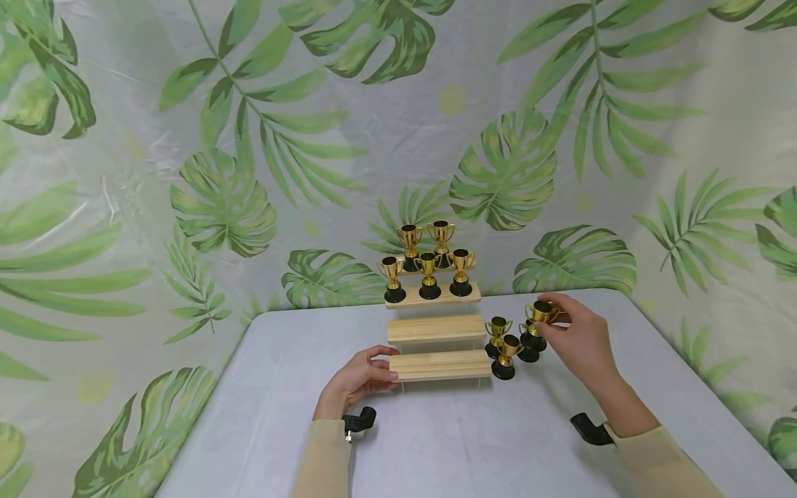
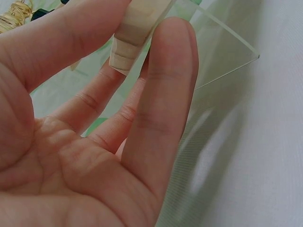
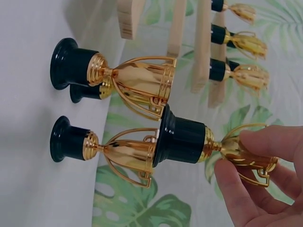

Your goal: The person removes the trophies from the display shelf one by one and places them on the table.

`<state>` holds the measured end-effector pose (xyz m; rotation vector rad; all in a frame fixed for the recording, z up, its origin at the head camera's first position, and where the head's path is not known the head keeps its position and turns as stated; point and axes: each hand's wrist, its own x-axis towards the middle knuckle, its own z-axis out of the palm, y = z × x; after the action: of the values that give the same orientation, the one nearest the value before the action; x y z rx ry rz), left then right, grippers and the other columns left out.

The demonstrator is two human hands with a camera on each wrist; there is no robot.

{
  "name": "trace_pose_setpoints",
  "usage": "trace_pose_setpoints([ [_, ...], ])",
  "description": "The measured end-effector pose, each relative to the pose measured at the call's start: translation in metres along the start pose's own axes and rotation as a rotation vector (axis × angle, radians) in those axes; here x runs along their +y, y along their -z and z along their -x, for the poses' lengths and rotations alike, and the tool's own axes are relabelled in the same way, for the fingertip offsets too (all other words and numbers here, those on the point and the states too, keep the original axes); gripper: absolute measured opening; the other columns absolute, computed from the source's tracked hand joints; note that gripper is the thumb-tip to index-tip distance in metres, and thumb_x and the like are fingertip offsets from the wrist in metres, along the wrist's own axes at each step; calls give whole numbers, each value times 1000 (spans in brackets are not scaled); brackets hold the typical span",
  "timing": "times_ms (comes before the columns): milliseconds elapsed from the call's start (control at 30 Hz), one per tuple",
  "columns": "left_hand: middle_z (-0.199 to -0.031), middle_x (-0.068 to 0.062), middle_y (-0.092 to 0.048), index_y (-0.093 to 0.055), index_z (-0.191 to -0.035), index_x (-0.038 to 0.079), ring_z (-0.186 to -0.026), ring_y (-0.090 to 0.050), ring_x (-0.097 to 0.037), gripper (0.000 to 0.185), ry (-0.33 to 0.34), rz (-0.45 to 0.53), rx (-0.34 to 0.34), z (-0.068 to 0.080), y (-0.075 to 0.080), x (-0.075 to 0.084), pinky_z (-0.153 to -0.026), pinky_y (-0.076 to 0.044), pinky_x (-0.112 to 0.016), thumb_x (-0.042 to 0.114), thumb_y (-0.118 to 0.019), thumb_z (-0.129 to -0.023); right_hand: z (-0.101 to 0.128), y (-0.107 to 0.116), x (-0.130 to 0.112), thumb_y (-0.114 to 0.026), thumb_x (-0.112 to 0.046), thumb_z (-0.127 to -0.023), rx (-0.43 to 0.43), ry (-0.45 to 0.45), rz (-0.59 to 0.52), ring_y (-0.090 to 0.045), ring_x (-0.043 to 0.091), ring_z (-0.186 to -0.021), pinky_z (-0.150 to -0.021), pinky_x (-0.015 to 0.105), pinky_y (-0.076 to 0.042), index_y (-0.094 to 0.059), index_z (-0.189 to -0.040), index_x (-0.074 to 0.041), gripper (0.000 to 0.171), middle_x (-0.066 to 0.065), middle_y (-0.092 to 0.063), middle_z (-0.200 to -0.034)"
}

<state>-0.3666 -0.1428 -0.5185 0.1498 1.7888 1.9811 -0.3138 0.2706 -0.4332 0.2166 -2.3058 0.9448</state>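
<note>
My right hand (image 1: 585,340) pinches a small gold trophy cup (image 1: 541,311) with a black base by its bowl. In the right wrist view the held trophy (image 3: 184,141) is just above another trophy (image 3: 125,150) on the table. A tiered wooden display stand (image 1: 439,365) with clear supports is in the middle. At its left end, my left hand (image 1: 356,379) grips the lowest slat (image 2: 137,28) between thumb and fingers. Gold trophies (image 1: 428,271) stand on the two upper tiers: two on top, three below. The two lower slats (image 1: 436,328) are bare.
Several trophies (image 1: 506,356) stand on the white-covered table (image 1: 299,346), close to the stand's right end. A leaf-patterned cloth (image 1: 398,124) hangs behind the table. A black wrist mount (image 1: 590,429) juts from the right wrist.
</note>
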Motion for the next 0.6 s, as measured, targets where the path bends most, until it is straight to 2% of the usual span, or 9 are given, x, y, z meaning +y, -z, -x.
trace_pose_setpoints([
  [267,-103,-17,-69,-55,-135,2,-87,-70,-24,56,3,2,-8,0,0,1,-82,-59,-40,-6,-75,-83,0,-2,-1,-82,-5,-82,-11,1,-19,-72,29,-89,-65,7,-48,-68,-126,-13,47,7,-72,-98],
  [600,-101,-16,-67,-55,-135,2,-86,-69,-22,56,11,1,-11,0,1,2,-81,-60,-38,-7,-74,-83,0,1,0,-84,-6,-81,0,9,-8,-73,30,-87,-63,10,-49,-68,-124,-14,47,7,-73,-95],
])
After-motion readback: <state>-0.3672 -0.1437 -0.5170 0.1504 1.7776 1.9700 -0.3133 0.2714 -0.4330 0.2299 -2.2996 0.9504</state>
